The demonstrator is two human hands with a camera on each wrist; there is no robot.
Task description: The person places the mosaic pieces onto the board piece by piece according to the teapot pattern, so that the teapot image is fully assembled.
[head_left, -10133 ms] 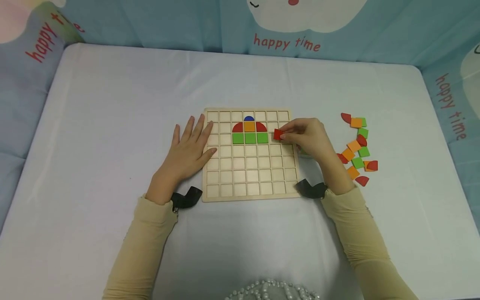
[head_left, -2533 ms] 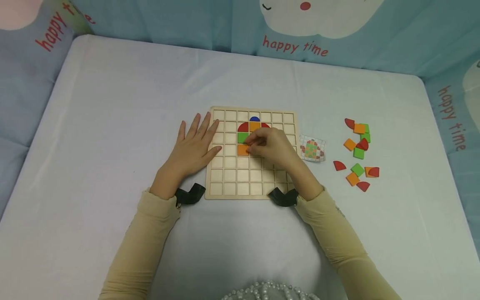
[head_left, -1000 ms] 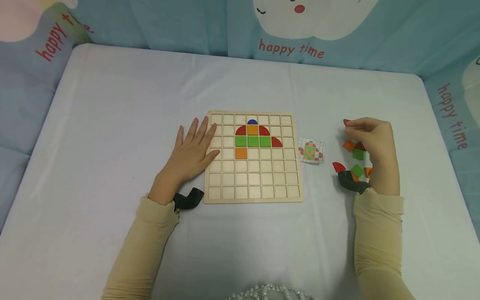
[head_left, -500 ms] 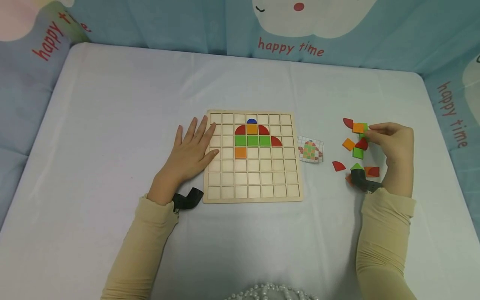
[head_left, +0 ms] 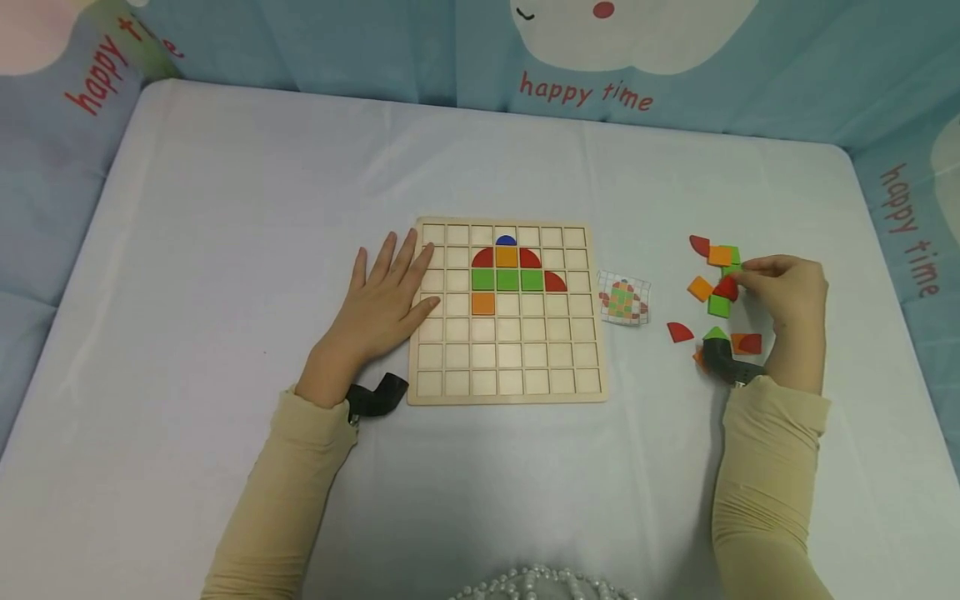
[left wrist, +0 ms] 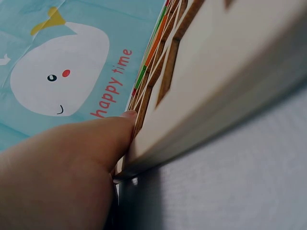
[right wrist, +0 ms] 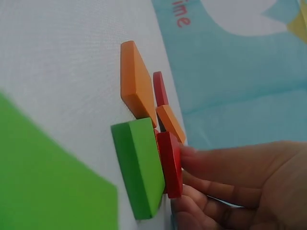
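Observation:
In the head view, my left hand (head_left: 378,312) lies with spread fingers on the left edge of a wooden grid board (head_left: 506,398). Its thumb (left wrist: 110,136) overlaps the rim in the left wrist view. My right hand (head_left: 787,287) is at the loose tiles to the right, its thumb and fingers pinching a red quarter-circle tile (right wrist: 171,163). A green square tile (right wrist: 139,167) lies right beside that one. Set in the board are a blue half-circle (head_left: 506,241), orange squares (head_left: 483,304), green squares (head_left: 507,280) and red quarter-circles (head_left: 555,282).
A small pattern card (head_left: 624,298) lies just right of the board. Around my right hand are several loose tiles, among them an orange square (head_left: 701,289) and a red quarter-circle (head_left: 680,332). A blue printed curtain (head_left: 337,50) stands behind the white table (head_left: 262,167).
Orange and red quarter-circle tiles were added to the board. My right hand went from the board to the loose tiles, then lowered slightly onto a red one. My left hand stayed on the board.

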